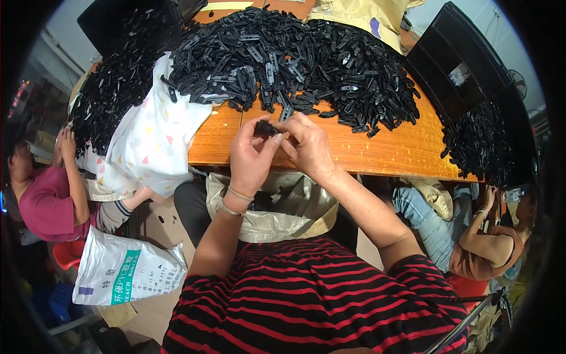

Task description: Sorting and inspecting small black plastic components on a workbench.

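My left hand (252,154) is closed around a small black plastic part (265,128), its thumb pressed along the near side. Against that part my right hand (308,141) brings its thumb and fingertips together in a pinch, and its fingers hide whatever lies between them. Both hands are just above the near edge of the wooden table (365,154). A large heap of black plastic pieces (236,53), many of them long and slotted like clips, spreads beyond my hands. One such slotted piece (286,112) lies right behind my fingertips.
A woven sack (277,221) lies open on my lap. Patterned white cloth (156,133) hangs over the table's left edge. Black bins with more pieces stand left and right (460,65). People sit on both sides, and a white printed sack (130,268) rests on the floor.
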Motion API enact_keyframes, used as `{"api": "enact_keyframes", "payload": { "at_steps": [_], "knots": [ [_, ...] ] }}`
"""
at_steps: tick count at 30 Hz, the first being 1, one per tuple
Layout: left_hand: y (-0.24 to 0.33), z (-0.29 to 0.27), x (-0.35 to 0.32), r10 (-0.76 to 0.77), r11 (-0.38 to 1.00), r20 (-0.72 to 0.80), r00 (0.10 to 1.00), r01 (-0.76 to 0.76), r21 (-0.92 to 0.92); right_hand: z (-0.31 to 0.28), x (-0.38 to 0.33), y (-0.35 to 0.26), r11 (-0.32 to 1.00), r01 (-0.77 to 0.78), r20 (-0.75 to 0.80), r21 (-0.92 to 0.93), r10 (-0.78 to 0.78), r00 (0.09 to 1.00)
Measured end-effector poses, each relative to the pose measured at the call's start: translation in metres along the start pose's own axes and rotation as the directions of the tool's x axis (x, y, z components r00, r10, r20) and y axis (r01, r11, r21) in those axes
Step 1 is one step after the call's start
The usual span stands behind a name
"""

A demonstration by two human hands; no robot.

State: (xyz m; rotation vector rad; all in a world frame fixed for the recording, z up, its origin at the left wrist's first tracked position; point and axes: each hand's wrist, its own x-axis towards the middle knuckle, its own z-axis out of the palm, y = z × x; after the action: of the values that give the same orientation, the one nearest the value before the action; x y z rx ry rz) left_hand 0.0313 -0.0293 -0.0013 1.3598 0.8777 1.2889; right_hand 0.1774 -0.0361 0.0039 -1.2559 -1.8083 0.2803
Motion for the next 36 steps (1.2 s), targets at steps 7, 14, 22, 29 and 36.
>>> {"api": "enact_keyframes", "payload": {
  "at_steps": [7,14,22,29,36],
  "knots": [
    [0.011,0.000,-0.005,0.231,0.929,0.020,0.973,-0.226,0.294,0.004,-0.003,0.004,0.887,-0.279,0.150,0.368,0.240,0.959],
    [0.007,0.003,-0.007,0.197,0.963,0.006,0.980,-0.195,0.188,0.015,-0.009,0.013,0.892,-0.322,0.196,0.316,0.270,0.943],
    [0.001,-0.018,-0.027,0.016,0.992,-0.006,1.000,-0.015,0.127,0.035,-0.037,0.001,0.810,-0.416,0.299,0.413,0.311,0.902],
    [0.006,-0.040,-0.026,0.100,0.829,0.240,0.966,-0.214,0.516,0.023,-0.051,-0.009,0.944,-0.314,0.470,0.098,0.235,0.851],
    [-0.018,-0.010,0.022,0.115,0.775,0.080,0.990,-0.140,0.616,-0.006,-0.029,0.004,0.955,-0.294,0.413,-0.033,0.281,0.866]
  ]
}}
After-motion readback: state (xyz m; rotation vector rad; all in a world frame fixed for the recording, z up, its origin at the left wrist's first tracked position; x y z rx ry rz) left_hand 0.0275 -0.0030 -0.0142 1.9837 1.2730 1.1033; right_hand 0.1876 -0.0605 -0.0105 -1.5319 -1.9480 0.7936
